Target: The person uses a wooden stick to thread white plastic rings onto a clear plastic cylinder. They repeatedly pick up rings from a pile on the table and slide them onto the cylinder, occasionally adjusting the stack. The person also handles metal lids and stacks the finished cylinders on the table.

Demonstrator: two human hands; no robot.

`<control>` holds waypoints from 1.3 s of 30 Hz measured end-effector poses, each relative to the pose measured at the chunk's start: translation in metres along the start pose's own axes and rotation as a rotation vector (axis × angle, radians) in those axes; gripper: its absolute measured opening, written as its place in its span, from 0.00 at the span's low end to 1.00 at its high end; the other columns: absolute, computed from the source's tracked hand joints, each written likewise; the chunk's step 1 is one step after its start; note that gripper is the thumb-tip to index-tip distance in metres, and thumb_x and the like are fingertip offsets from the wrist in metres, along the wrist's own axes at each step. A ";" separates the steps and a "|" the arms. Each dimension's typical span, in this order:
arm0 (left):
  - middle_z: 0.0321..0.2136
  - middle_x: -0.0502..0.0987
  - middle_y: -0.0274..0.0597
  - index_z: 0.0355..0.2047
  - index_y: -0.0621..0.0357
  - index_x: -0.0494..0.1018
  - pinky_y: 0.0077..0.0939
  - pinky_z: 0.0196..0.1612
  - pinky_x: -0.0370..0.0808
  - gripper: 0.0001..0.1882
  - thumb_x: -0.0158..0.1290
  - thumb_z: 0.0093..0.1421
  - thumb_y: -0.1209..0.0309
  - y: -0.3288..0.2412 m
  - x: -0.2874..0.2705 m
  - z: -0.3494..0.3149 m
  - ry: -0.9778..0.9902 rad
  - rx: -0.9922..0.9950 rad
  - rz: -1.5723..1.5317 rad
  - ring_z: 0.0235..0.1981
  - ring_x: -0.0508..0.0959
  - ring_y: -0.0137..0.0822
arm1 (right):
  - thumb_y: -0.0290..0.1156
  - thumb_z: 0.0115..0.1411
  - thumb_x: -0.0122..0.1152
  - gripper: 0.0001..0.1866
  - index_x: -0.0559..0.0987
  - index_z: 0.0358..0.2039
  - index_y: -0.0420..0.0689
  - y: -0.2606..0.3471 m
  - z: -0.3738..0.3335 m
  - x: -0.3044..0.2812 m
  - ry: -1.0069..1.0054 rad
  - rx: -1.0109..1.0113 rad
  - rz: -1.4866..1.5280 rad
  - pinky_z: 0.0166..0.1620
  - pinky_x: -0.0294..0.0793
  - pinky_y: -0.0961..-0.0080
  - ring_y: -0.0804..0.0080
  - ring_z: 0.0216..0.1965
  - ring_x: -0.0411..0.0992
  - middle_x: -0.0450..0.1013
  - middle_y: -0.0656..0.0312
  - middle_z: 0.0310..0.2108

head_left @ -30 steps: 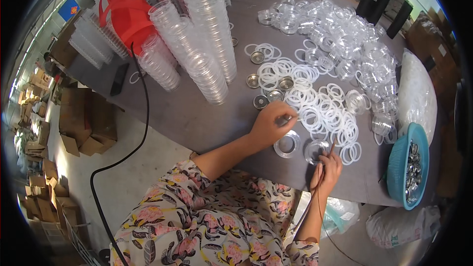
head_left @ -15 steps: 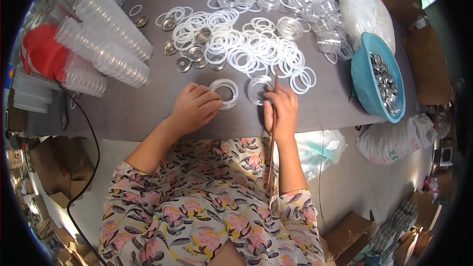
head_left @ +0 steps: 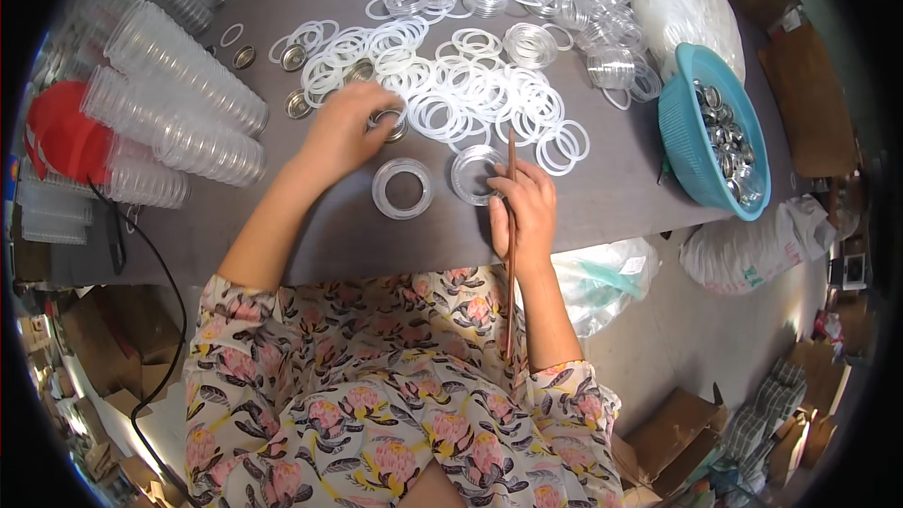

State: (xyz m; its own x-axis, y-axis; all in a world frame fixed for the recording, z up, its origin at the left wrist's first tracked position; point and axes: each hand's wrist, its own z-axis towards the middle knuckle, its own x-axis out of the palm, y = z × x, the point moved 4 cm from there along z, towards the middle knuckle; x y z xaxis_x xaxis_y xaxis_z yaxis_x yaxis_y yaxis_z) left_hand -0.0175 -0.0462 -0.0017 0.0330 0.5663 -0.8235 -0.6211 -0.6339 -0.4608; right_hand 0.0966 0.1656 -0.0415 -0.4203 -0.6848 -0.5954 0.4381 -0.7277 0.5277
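Note:
My left hand (head_left: 350, 127) reaches over a small group of round metal caps beside the pile of white rings. Its fingers and thumb close about one metal cap (head_left: 391, 126); other caps there are hidden under the hand. My right hand (head_left: 527, 212) grips a thin brown stick (head_left: 512, 254), which points up past the fingers. Those fingertips rest at the edge of a clear round plastic piece (head_left: 467, 176) lying on the table. Just left of that piece lies a clear ring-shaped part (head_left: 403, 188) with a round opening, touched by neither hand.
White rings (head_left: 451, 99) lie heaped ahead, with clear plastic lids (head_left: 583, 0) behind. Stacked clear cups (head_left: 207, 132) and a red object (head_left: 66, 132) with a black cord stand left. At right are a blue basket (head_left: 687, 132) of metal caps and a white bag (head_left: 687, 5).
My left hand has left the clear ring-shaped part and moved forward and left onto the metal caps. My right hand stays by the clear round piece, still with the stick. The view has shifted slightly.

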 end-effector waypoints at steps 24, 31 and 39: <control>0.18 0.76 0.36 0.25 0.64 0.77 0.12 0.13 0.61 0.06 0.57 0.51 0.72 -0.041 0.053 0.024 0.405 -0.560 -0.838 0.12 0.66 0.19 | 0.20 0.50 0.53 0.07 0.75 0.32 0.41 -0.017 -0.006 -0.011 -0.249 0.235 0.222 0.48 0.64 0.65 0.56 0.44 0.66 0.73 0.55 0.38; 0.22 0.76 0.36 0.26 0.60 0.77 0.16 0.21 0.66 0.03 0.57 0.50 0.74 -0.045 0.044 0.022 0.203 -0.372 -0.624 0.20 0.71 0.22 | 0.20 0.50 0.53 0.07 0.74 0.32 0.41 -0.019 -0.006 -0.013 -0.285 0.246 0.253 0.48 0.64 0.65 0.55 0.43 0.66 0.73 0.55 0.38; 0.25 0.72 0.33 0.25 0.53 0.74 0.27 0.29 0.67 0.07 0.58 0.42 0.75 -0.091 0.046 -0.002 0.040 0.472 0.032 0.27 0.72 0.35 | 0.20 0.51 0.52 0.06 0.74 0.31 0.40 -0.018 -0.006 -0.014 -0.277 0.248 0.239 0.48 0.64 0.66 0.56 0.43 0.67 0.73 0.54 0.37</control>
State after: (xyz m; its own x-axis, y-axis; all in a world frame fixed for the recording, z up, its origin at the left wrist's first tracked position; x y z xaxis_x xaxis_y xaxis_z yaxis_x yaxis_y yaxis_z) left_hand 0.0421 0.0366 0.0022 0.0328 0.5237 -0.8513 -0.9099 -0.3368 -0.2422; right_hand 0.0997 0.1892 -0.0466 -0.5421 -0.7952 -0.2716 0.3590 -0.5114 0.7807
